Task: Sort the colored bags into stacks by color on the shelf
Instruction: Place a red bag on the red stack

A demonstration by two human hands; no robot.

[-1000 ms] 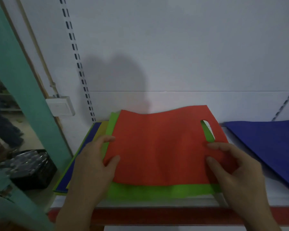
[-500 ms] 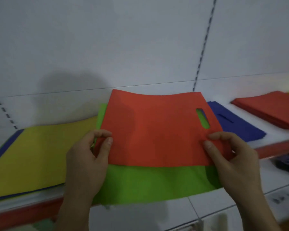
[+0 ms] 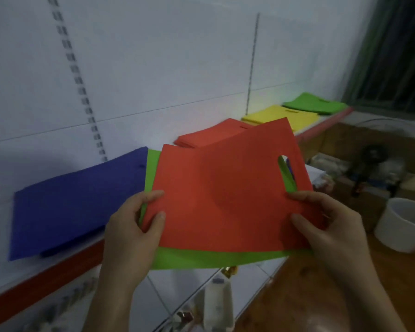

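Before the shelf, the left hand and right hand pinched a red bag atop a green bag, seemingly headed for the red stack.

Dim, bluish cast; soft motion blur thruout; wide-angle bending at edges; bright patch mid-wall.

Red bag over green bag, pinched together by left hand and right hand: a second ago lying on a mixed pile left of the blue stack, now lifted and held in the air just right of it. Newly in view beyond the blue stack: red stack, yellow stack, green stack.
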